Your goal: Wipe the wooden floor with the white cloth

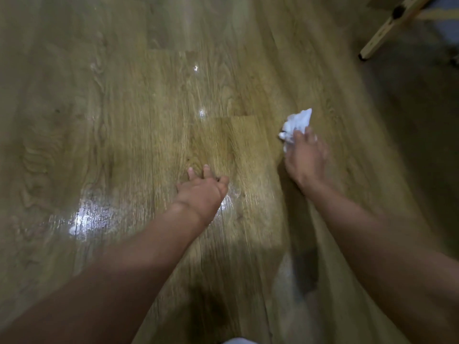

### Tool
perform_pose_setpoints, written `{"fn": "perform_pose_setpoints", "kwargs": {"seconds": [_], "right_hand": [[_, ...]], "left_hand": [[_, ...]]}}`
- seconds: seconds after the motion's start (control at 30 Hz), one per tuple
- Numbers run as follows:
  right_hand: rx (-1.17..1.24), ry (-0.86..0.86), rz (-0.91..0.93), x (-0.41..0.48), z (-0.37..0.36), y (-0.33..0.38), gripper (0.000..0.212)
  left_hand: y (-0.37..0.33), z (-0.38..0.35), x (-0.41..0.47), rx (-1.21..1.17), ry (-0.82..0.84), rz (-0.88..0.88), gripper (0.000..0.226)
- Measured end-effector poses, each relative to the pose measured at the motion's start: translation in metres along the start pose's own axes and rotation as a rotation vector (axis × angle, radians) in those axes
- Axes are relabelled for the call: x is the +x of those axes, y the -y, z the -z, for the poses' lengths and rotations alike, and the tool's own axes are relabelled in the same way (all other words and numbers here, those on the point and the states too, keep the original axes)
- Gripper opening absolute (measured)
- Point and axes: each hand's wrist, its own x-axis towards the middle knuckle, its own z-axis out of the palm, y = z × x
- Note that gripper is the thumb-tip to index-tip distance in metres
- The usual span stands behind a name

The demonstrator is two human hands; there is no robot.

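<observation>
Head view showed my right grip (306,157) clenched round the crumpled white cloth (296,125), low over the light-brown wooden plank floor (124,120). My left grip (202,192) was spread, holding nothing. Glossy wet patches (84,217) lay leftward, so I judged the wiping unfinished.

Pale wood-grain planks make up the floor (149,108), which is blurred throughout. A bright patch of glare (84,217) lies on it at lower left, and two small glints (201,112) show near the middle. At upper right a light wooden leg (387,26) slants down to a dark tip, with shadowed floor beside it.
</observation>
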Motion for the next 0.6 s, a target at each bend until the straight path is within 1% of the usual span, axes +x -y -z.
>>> {"fn": "perform_pose_setpoints", "kwargs": {"seconds": [0.07, 0.13, 0.2, 0.23, 0.27, 0.3, 0.33, 0.4, 0.43, 0.47, 0.5, 0.53, 0.57, 0.6], "right_hand": [[0.021, -0.004, 0.145, -0.051, -0.004, 0.026, 0.047], [0.07, 0.022, 0.393, -0.109, -0.006, 0.038, 0.047], [0.107, 0.057, 0.637, -0.13, -0.004, 0.024, 0.044], [0.135, 0.076, 0.7, -0.123, -0.002, 0.011, 0.043], [0.14, 0.076, 0.711, -0.109, -0.003, -0.004, 0.043], [0.135, 0.059, 0.656, -0.091, -0.004, -0.02, 0.045], [0.122, 0.019, 0.539, -0.071, -0.005, -0.037, 0.048], [0.108, -0.043, 0.191, -0.028, -0.004, -0.066, 0.047], [0.11, -0.054, 0.003, -0.01, -0.002, -0.073, 0.045], [0.107, -0.065, -0.145, 0.003, 0.001, -0.073, 0.044], [0.094, -0.071, -0.235, 0.01, 0.003, -0.066, 0.044], [0.081, -0.078, -0.271, 0.009, 0.003, -0.056, 0.044], [0.069, -0.079, -0.258, 0.002, 0.003, -0.044, 0.045], [0.057, -0.078, -0.202, -0.012, 0.002, -0.032, 0.044]], "left_hand": [[-0.004, -0.001, 0.002, -0.03, -0.015, 0.02, 0.068], [-0.004, -0.002, 0.003, -0.067, -0.041, -0.001, 0.07], [-0.003, -0.006, 0.001, -0.093, -0.027, -0.049, 0.089], [-0.005, -0.007, -0.001, -0.099, -0.005, -0.06, 0.098], [-0.006, -0.009, -0.002, -0.089, 0.015, -0.063, 0.103], [-0.007, -0.011, -0.004, -0.071, 0.027, -0.064, 0.105], [-0.007, -0.013, -0.004, -0.064, 0.034, -0.061, 0.106], [-0.009, -0.012, -0.004, -0.075, 0.047, -0.052, 0.109], [-0.01, -0.011, -0.003, -0.081, 0.053, -0.045, 0.109], [-0.011, -0.01, -0.003, -0.085, 0.062, -0.038, 0.108], [-0.013, -0.009, -0.003, -0.089, 0.068, -0.03, 0.107], [-0.014, -0.01, -0.004, -0.089, 0.067, -0.023, 0.106], [-0.014, -0.011, -0.004, -0.085, 0.06, -0.019, 0.105], [-0.014, -0.012, -0.005, -0.08, 0.053, -0.017, 0.105]]}}
